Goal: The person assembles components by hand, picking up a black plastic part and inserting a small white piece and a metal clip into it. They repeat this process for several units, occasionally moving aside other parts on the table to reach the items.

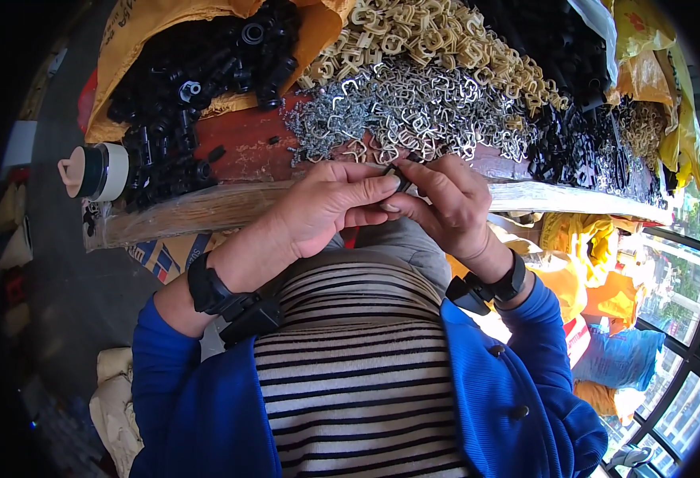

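Note:
Close together over the table's near edge, my left hand (318, 205) and my right hand (453, 205) pinch a small black plastic part (401, 182) between thumbs and fingertips. The fingers cover much of it, so its full shape is hidden. Just beyond the hands lies a heap of small silvery metal clips (413, 103). Behind it rises a pile of cream U-shaped plastic pieces (437, 36). Flat black pieces (569, 151) are heaped to the right. On the left, black tubular plastic parts (166, 119) spill from an orange bag (115, 68).
The worn red tabletop (242, 143) has a pale, plastic-wrapped front edge (198, 209). A lidded cup (111, 171) stands at its left end. Yellow bags (577, 243) and a blue bag (617, 358) lie to my right, near a window (676, 287). A cardboard box (170, 256) sits below the table.

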`<action>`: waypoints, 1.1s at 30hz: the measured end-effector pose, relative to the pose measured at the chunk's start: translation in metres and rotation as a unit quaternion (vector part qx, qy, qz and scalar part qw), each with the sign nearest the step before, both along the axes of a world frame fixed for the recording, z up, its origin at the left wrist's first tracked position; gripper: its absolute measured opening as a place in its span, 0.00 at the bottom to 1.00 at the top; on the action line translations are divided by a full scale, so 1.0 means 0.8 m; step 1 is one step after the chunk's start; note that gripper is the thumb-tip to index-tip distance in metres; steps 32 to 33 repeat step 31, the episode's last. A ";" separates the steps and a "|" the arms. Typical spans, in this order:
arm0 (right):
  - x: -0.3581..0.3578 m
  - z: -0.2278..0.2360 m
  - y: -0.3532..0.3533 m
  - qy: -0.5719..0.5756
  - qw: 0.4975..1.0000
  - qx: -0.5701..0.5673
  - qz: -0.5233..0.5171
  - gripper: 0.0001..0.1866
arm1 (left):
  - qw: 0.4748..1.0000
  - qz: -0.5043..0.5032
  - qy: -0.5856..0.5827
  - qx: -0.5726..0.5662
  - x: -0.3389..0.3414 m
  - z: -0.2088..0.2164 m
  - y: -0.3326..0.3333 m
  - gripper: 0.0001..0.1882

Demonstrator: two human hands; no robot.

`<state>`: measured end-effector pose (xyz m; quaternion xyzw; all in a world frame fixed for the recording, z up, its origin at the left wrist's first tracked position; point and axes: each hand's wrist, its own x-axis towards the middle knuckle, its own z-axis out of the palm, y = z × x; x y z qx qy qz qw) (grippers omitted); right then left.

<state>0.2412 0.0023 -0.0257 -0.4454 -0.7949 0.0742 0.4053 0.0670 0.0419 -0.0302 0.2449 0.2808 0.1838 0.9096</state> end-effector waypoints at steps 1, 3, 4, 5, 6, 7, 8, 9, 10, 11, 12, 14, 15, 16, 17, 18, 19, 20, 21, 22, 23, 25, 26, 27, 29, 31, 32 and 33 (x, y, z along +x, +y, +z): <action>0.002 0.000 0.000 -0.032 0.999 0.027 0.005 0.21 | 1.000 -0.001 0.000 -0.001 0.002 0.000 -0.001 0.11; 0.005 -0.001 0.002 -0.037 0.999 0.033 0.013 0.21 | 1.000 -0.001 0.009 0.013 0.005 -0.001 -0.003 0.10; 0.006 -0.001 0.003 -0.042 0.998 0.040 0.022 0.22 | 1.000 -0.002 0.013 0.020 0.007 -0.002 -0.002 0.10; 0.008 -0.002 0.004 -0.048 0.997 0.047 0.030 0.23 | 1.000 -0.003 0.014 0.020 0.009 -0.002 -0.001 0.10; 0.009 -0.003 0.005 -0.048 0.997 0.046 0.028 0.23 | 1.000 0.000 0.014 0.019 0.011 -0.003 0.002 0.10; 0.011 -0.004 0.007 -0.044 0.997 0.048 0.031 0.22 | 1.000 0.003 0.015 0.018 0.012 -0.003 0.004 0.10; 0.013 -0.004 0.009 -0.040 0.997 0.050 0.034 0.22 | 1.000 0.006 0.016 0.017 0.014 -0.003 0.007 0.10; 0.014 -0.005 0.012 -0.036 0.997 0.053 0.038 0.22 | 1.000 0.005 0.016 0.016 0.014 -0.001 0.012 0.10; 0.018 -0.004 0.016 -0.035 0.997 0.053 0.037 0.22 | 0.999 0.008 0.020 0.034 0.012 0.001 0.018 0.10; 0.025 -0.002 0.021 -0.043 0.997 0.055 0.025 0.20 | 0.998 0.011 0.023 0.051 0.010 0.004 0.025 0.10; 0.033 0.001 0.027 -0.051 0.997 0.058 0.013 0.18 | 0.997 0.015 0.027 0.069 0.008 0.004 0.030 0.11; 0.052 0.010 0.046 -0.038 0.996 0.046 -0.062 0.14 | 0.995 0.016 0.041 0.087 0.004 -0.001 0.037 0.11; 0.065 0.015 0.062 -0.015 0.992 0.030 -0.123 0.11 | 0.993 0.017 0.058 0.105 0.001 -0.003 0.039 0.12; 0.086 0.017 0.089 -0.038 0.980 0.046 -0.188 0.06 | 0.989 0.022 0.076 0.124 -0.003 -0.004 0.042 0.13; 0.117 0.016 0.116 -0.004 0.965 0.032 -0.260 0.07 | 0.989 0.023 0.074 0.126 -0.003 -0.002 0.045 0.13; 0.151 0.013 0.146 0.078 0.949 -0.027 -0.303 0.10 | 0.990 0.036 0.073 0.114 -0.003 0.001 0.047 0.12; 0.191 0.007 0.177 0.038 0.942 -0.034 -0.331 0.11 | 0.991 0.048 0.071 0.102 -0.001 0.005 0.050 0.12; 0.226 0.002 0.203 -0.002 0.933 -0.039 -0.358 0.13 | 0.992 0.060 0.069 0.092 0.001 0.008 0.053 0.11; 0.252 -0.006 0.225 -0.072 0.920 -0.048 -0.382 0.14 | 0.991 0.063 0.070 0.093 0.001 0.010 0.055 0.11; 0.270 -0.012 0.241 -0.142 0.902 -0.056 -0.405 0.16 | 0.992 0.066 0.066 0.086 0.000 0.011 0.056 0.12; 0.288 -0.018 0.254 -0.143 0.902 -0.054 -0.404 0.16 | 0.993 0.068 0.062 0.080 0.000 0.012 0.057 0.12; 0.300 -0.039 0.284 -0.182 0.865 -0.216 -0.416 0.17 | 0.992 0.080 0.068 0.070 -0.010 0.009 0.060 0.13; 0.305 -0.046 0.292 -0.201 0.835 -0.294 -0.419 0.17 | 0.992 0.079 0.067 0.074 -0.015 0.007 0.062 0.13; 0.307 -0.051 0.297 -0.202 0.838 -0.294 -0.414 0.17 | 0.992 0.079 0.065 0.077 -0.018 0.004 0.063 0.14; 0.315 -0.059 0.304 -0.058 0.858 -0.359 -0.363 0.18 | 0.992 0.080 0.064 0.081 -0.022 0.001 0.065 0.15; 0.315 -0.063 0.306 0.015 0.858 -0.390 -0.334 0.18 | 0.992 0.082 0.054 0.076 -0.026 -0.001 0.066 0.15; 0.315 -0.063 0.306 0.015 0.858 -0.390 -0.334 0.18 | 0.992 0.082 0.054 0.076 -0.026 -0.001 0.066 0.15; 0.315 -0.063 0.306 0.015 0.858 -0.390 -0.334 0.18 | 0.992 0.082 0.054 0.076 -0.026 -0.001 0.066 0.15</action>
